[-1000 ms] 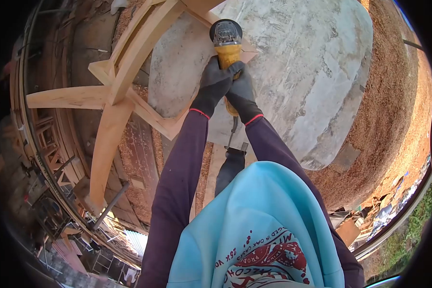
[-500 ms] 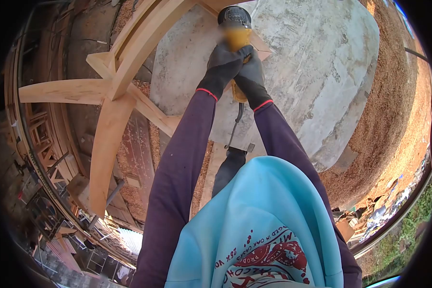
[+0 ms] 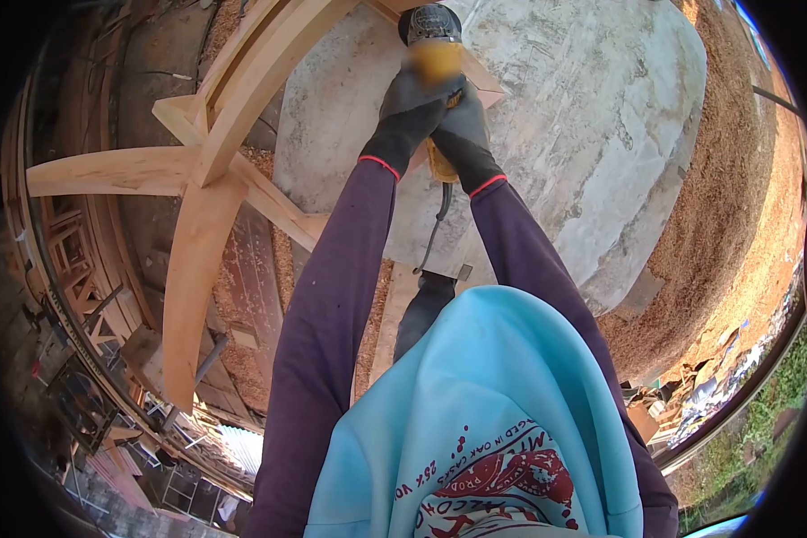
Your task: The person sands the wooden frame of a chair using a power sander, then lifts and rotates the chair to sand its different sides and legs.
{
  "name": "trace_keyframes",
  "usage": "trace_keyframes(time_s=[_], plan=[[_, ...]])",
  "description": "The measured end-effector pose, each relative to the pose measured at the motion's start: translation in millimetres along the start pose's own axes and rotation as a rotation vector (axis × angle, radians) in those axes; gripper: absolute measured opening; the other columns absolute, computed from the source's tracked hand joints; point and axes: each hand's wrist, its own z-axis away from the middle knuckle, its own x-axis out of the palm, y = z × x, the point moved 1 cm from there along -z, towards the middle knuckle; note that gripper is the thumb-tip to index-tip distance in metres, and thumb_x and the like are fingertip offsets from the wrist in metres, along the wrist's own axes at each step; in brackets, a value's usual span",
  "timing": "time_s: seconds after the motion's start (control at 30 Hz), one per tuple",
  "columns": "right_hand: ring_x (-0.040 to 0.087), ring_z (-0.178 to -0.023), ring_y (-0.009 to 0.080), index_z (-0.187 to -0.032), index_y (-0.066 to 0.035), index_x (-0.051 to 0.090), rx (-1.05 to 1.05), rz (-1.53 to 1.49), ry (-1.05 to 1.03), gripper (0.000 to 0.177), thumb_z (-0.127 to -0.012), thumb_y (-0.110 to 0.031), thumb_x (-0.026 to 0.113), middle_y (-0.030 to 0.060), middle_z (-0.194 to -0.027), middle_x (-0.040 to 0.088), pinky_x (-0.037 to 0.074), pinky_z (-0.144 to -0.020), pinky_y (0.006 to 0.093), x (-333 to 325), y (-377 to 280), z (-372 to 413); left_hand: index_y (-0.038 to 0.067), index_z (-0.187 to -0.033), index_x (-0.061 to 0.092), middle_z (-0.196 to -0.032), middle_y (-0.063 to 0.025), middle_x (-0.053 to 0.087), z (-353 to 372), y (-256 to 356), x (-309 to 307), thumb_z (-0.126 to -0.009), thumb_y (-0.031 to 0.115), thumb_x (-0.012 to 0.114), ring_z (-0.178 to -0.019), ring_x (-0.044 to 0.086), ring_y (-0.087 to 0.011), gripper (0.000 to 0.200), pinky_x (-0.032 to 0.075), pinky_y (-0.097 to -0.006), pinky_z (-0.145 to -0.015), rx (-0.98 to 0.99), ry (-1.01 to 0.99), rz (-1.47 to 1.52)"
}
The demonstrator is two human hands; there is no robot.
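A yellow and black corded angle grinder (image 3: 436, 63) is held out ahead of me at the top of the view, its dark round head against a curved wooden frame (image 3: 269, 90). My left hand (image 3: 410, 103), in a dark glove with a red cuff edge, is closed around the left side of its body. On the right side, my right hand (image 3: 464, 134), gloved alike, grips the body further back. From the tool's rear end a black cord (image 3: 441, 224) runs down towards me. The disc's contact with the wood is hard to make out.
Beneath the tool lies a large pale, worn board (image 3: 592, 134). Wood shavings (image 3: 717, 206) cover the ground at right. Curved legs of the frame spread to the left, one leg (image 3: 197, 287) pointing towards me. My dark shoe (image 3: 430, 300) shows near the board's edge.
Both hands and the grinder have shifted slightly up and left in the view. The whole scene has also moved a little left. The grip looks the same.
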Motion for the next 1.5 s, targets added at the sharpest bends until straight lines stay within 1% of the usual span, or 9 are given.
trace_keyframes(time_s=[0.43,0.6,0.73,0.83,0.93,1.07,1.17,1.37,1.5], plan=[[0.071,-0.104,0.0397,-0.120,-0.005,0.054,0.029,-0.088,0.030,0.056,-0.079,-0.032,0.083,0.0216,-0.108,0.072,0.054,-0.087,0.0453,-14.4,29.9,27.9,-0.002,-0.120,0.063,-0.111,-0.0187,0.074,28.8,-8.2,26.0,-0.083,0.044,0.082,-0.104,0.073,-0.0305,0.062,0.055,-0.0394,-0.090,0.006,-0.063,0.102],[0.071,-0.106,0.0364,-0.121,-0.004,0.054,0.105,-0.142,0.022,0.054,-0.081,-0.029,0.082,0.0205,-0.107,0.072,0.054,-0.087,0.0436,-29.2,32.1,53.2,-0.002,-0.121,0.061,-0.111,-0.0187,0.074,53.1,-9.9,39.6,-0.084,0.043,0.082,-0.104,0.072,-0.0307,0.062,0.055,-0.0400,-0.090,0.003,-0.068,0.062],[0.071,-0.106,0.0338,-0.121,-0.004,0.054,0.050,-0.214,0.069,0.052,-0.083,-0.025,0.081,0.0198,-0.107,0.071,0.054,-0.086,0.0421,-29.2,64.0,73.0,0.000,-0.121,0.061,-0.111,-0.0169,0.074,79.8,-10.8,49.8,-0.083,0.042,0.083,-0.103,0.072,-0.0322,0.060,0.055,-0.0413,-0.090,0.017,-0.108,0.015],[0.070,-0.105,0.0284,-0.121,-0.002,0.052,0.065,-0.287,0.105,0.049,-0.084,-0.020,0.080,0.0172,-0.111,0.070,0.054,-0.087,0.0398,-35.7,64.8,93.4,0.002,-0.125,0.060,-0.114,-0.0167,0.073,95.1,-15.3,59.6,-0.083,0.041,0.082,-0.107,0.071,-0.0338,0.061,0.054,-0.0425,-0.092,0.029,-0.130,0.004],[0.070,-0.106,0.0277,-0.121,-0.001,0.052,0.123,-0.248,0.097,0.049,-0.085,-0.018,0.079,0.0168,-0.111,0.070,0.054,-0.088,0.0394,-41.7,64.6,100.0,0.002,-0.127,0.058,-0.117,-0.0180,0.071,97.6,-19.8,61.9,-0.083,0.042,0.082,-0.110,0.069,-0.0343,0.064,0.053,-0.0427,-0.095,0.028,-0.159,-0.029],[0.070,-0.105,0.0278,-0.122,-0.001,0.052,0.064,-0.273,0.098,0.049,-0.085,-0.017,0.079,0.0168,-0.111,0.070,0.054,-0.088,0.0394,-37.6,57.5,87.1,0.001,-0.125,0.060,-0.115,-0.0180,0.072,86.0,-11.6,55.1,-0.083,0.042,0.082,-0.107,0.071,-0.0331,0.063,0.054,-0.0424,-0.093,0.049,-0.145,-0.002],[0.070,-0.105,0.0277,-0.122,-0.001,0.052,0.089,-0.176,0.082,0.049,-0.084,-0.017,0.080,0.0166,-0.111,0.070,0.053,-0.089,0.0395,-34.6,47.0,73.3,0.000,-0.124,0.061,-0.114,-0.0178,0.073,71.1,-11.7,49.2,-0.083,0.041,0.082,-0.106,0.072,-0.0319,0.062,0.055,-0.0419,-0.092,0.027,-0.123,0.010],[0.071,-0.104,0.0297,-0.119,-0.001,0.053,-0.035,-0.302,0.038,0.050,-0.083,-0.020,0.081,0.0179,-0.108,0.070,0.054,-0.087,0.0403,-5.8,41.7,36.3,-0.001,-0.122,0.062,-0.112,-0.0177,0.074,45.6,0.1,19.9,-0.081,0.041,0.084,-0.104,0.072,-0.0305,0.063,0.055,-0.0400,-0.091,-0.008,-0.053,0.007],[0.071,-0.102,0.0337,-0.117,-0.003,0.054,-0.010,-0.179,0.021,0.052,-0.080,-0.025,0.082,0.0191,-0.106,0.071,0.054,-0.085,0.0419,2.7,26.0,20.0,-0.002,-0.119,0.063,-0.109,-0.0180,0.074,31.1,10.9,3.6,-0.081,0.041,0.084,-0.103,0.073,-0.0303,0.061,0.055,-0.0400,-0.090,0.000,-0.016,-0.014]])
